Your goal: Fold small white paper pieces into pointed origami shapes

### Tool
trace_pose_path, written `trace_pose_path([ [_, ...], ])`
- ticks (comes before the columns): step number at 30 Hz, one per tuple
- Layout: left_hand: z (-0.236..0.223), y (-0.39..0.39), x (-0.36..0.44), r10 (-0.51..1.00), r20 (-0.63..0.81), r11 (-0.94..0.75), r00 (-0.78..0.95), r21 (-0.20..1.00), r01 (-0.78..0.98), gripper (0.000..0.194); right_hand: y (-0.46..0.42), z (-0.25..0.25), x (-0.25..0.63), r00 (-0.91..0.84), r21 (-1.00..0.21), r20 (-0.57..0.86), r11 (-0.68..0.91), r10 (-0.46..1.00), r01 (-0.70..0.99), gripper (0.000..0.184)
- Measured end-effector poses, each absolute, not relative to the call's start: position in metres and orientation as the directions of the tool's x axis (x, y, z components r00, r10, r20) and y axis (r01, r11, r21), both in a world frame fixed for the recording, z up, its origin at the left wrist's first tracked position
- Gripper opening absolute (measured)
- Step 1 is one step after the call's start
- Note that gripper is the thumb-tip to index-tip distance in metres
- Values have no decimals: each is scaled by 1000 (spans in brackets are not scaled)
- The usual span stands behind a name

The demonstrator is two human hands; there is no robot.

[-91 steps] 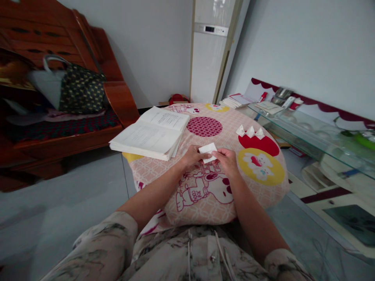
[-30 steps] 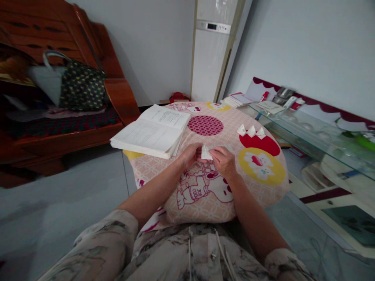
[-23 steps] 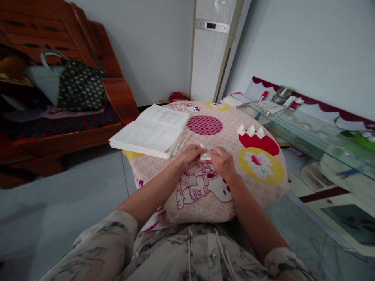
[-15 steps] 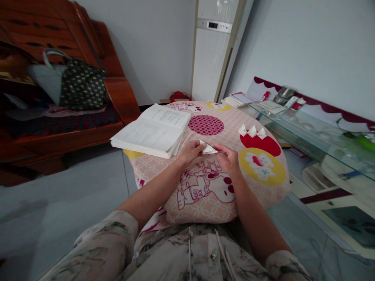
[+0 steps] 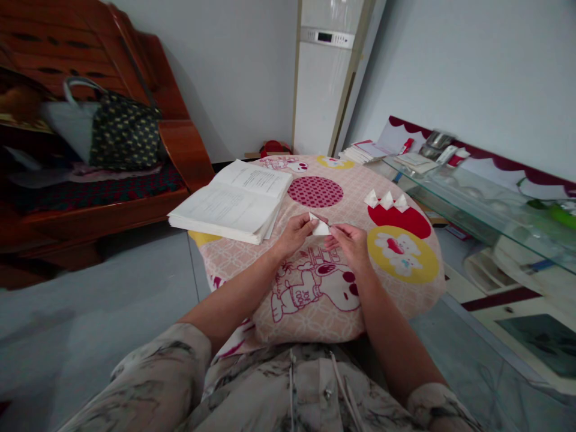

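Observation:
A small folded piece of white paper [image 5: 320, 226], triangular in outline, is held just above the patterned tablecloth. My left hand [image 5: 294, 233] pinches its left side between thumb and fingers. At its right corner, the thumb and forefinger of my right hand [image 5: 348, 241] are closed on the paper. Beyond my right hand, several folded white paper pieces [image 5: 387, 201] with pointed tops stand in a row by a red oval on the cloth. An open book [image 5: 234, 201] with printed pages lies to the left of my hands.
The round table wears a pink cloth [image 5: 315, 321] with cartoon prints. A glass shelf [image 5: 477, 198] with small items runs along the right. A stack of booklets [image 5: 362, 152] lies at the table's far right edge. On the left stands a wooden bench [image 5: 180, 150] with bags [image 5: 123, 132].
My right hand has shifted its grip at the paper's right corner, its fingers now more curled beneath. The paper shows a plainer, narrower face. My left hand has barely moved.

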State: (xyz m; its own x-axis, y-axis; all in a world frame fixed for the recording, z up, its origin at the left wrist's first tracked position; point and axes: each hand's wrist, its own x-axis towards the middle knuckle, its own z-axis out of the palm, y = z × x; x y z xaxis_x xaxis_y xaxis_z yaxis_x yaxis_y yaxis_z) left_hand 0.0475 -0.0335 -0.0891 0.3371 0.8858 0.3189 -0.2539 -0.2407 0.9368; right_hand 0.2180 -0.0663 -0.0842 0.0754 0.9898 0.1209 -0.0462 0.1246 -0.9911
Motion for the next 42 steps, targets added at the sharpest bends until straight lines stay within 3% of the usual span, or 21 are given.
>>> trace_pose_path([
  [6,-89,-35,49,882,287,-170,374,933,-317,42,-66,-88,217,89,-983,178,173,980,60,25],
  [11,-90,-34,51,910,214,-56,354,911,-408,42,-69,-93,216,147,-927,322,281,935,247,22],
  [17,-89,-33,50,944,191,-40,268,875,-483,44,-73,-96,213,146,-822,489,399,860,406,23],
  [24,-89,-30,49,945,221,-98,241,895,-434,37,-75,-92,213,134,-862,444,381,886,335,20],
  [34,-83,-37,48,936,292,-208,195,909,-360,35,-76,-82,214,73,-842,489,448,869,301,23],
  [42,-85,-35,46,945,253,-184,210,936,-298,33,-72,-84,212,131,-957,286,276,949,90,16],
])
